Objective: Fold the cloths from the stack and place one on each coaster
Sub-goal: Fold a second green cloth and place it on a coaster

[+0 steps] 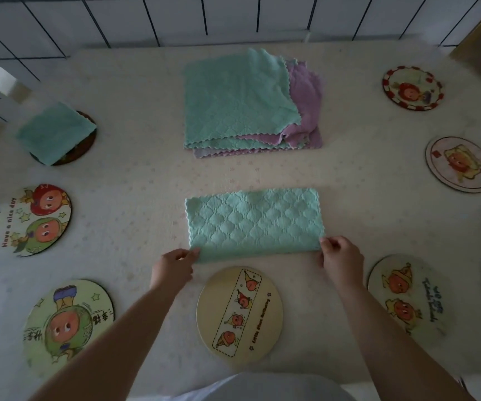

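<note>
Fingers of the left hand (172, 269) pinch the near left corner of a half-folded green cloth (253, 222); fingers of the right hand (340, 256) pinch its near right corner. The cloth lies flat at the centre of the table (135, 169). At twelve o'clock sits the stack (242, 102) of green and purple cloths. At six lies a bare coaster (239, 315); at ten, a folded cloth (55, 133) covers another coaster (84, 144).

Folded cloth (253, 221): teal fleecy microfibre, quilted in diamonds, matt, scalloped edges. Stack (248, 102): the same plush cloth, teal and lilac. Coasters (239, 314): smooth printed discs; table (135, 180): matt, faintly textured covering.
</note>
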